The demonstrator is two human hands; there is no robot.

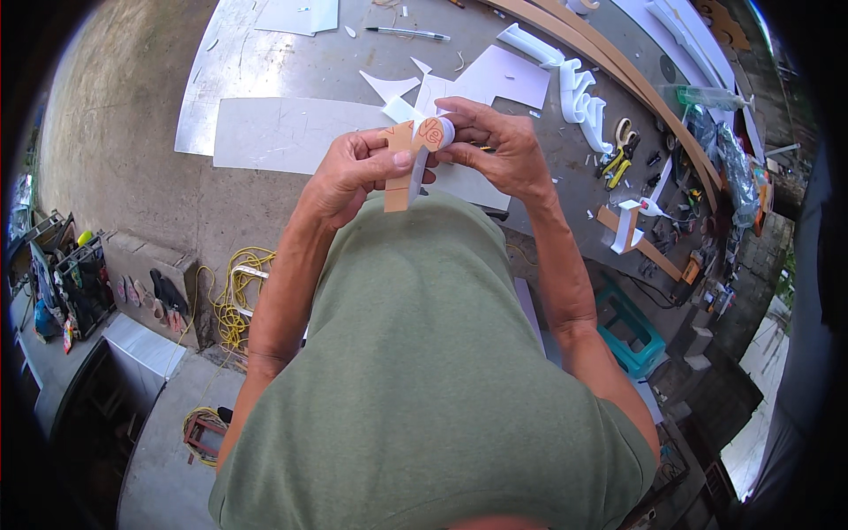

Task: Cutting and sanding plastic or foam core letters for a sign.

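Above the near table edge I hold a cut-out letter-like piece (399, 177) with a brown paper-like face, red marks and white side walls. My left hand (346, 181) is closed on its straight part, thumb on the brown face. At its rounded end, a white strip curves round the edge, and the fingers of my right hand (502, 148) pinch there. The fingertips behind the piece are partly hidden. White sheet offcuts (508, 75) lie just beyond my hands. To the right sit white curved raised shapes (581, 97) and a brown-and-white piece (628, 228).
A pen (408, 34) lies on the metal table (265, 71). Scissors (626, 135), yellow-handled pliers (618, 173) and long brown strips (654, 97) are at the right. A teal stool (655, 346) stands below the table; yellow cord (234, 305) lies coiled on the left.
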